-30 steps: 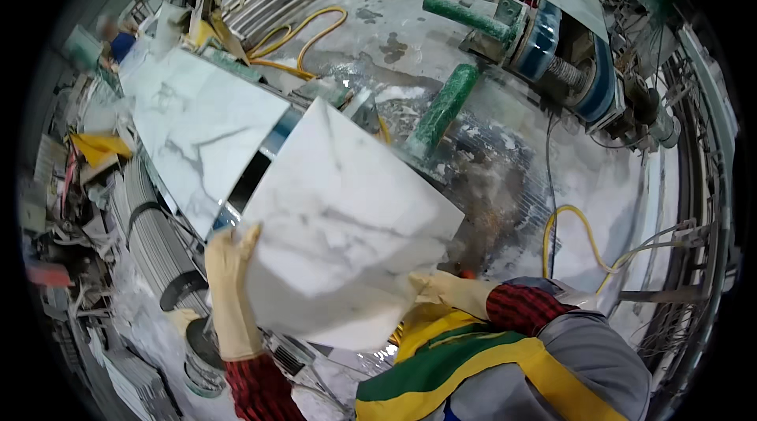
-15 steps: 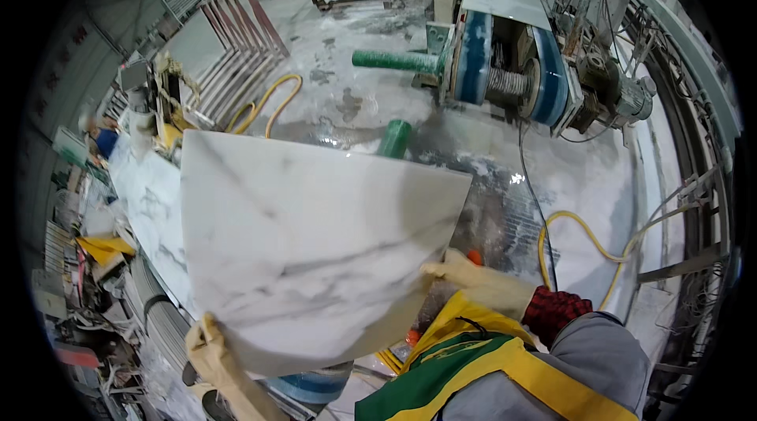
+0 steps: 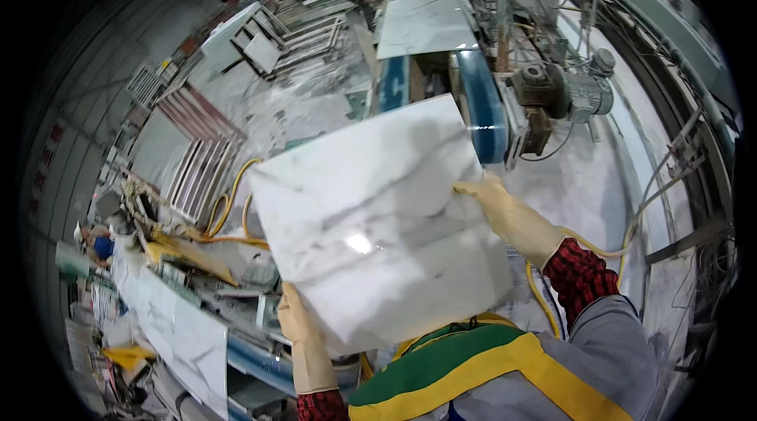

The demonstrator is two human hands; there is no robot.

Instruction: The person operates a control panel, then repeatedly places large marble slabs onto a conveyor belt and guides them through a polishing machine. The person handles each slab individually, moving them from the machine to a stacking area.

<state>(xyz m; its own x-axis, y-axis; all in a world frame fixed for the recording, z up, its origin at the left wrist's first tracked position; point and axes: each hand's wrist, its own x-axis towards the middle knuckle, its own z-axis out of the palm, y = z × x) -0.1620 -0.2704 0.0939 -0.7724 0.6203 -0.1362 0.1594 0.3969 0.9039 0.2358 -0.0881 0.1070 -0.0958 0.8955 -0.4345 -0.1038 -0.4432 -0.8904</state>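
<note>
A white marble slab [image 3: 371, 224] with grey veins, square and polished, is held up in front of me by its two side edges. My left hand [image 3: 301, 334], in a cream rubber glove, grips its lower left edge; the fingers behind the slab are hidden. On the right edge my right hand [image 3: 505, 212], gloved alike, is closed with the thumb on the slab's face. Beyond the slab's far edge stands a conveyor with blue belts [image 3: 486, 109], bearing another marble slab [image 3: 426, 25]. Part of the near belt end is hidden behind the held slab.
At lower left, a marble slab [image 3: 177, 334] lies on another blue-belted line [image 3: 260, 366]. A motor [image 3: 583, 98] juts out right of the far conveyor. Slatted racks [image 3: 206, 173] and yellow hoses [image 3: 229, 200] occupy the floor. A person [image 3: 98, 244] is at the far left.
The held slab has risen and moved away from the line at left, toward the far conveyor. Both hands have travelled with it, and my view has turned right.
</note>
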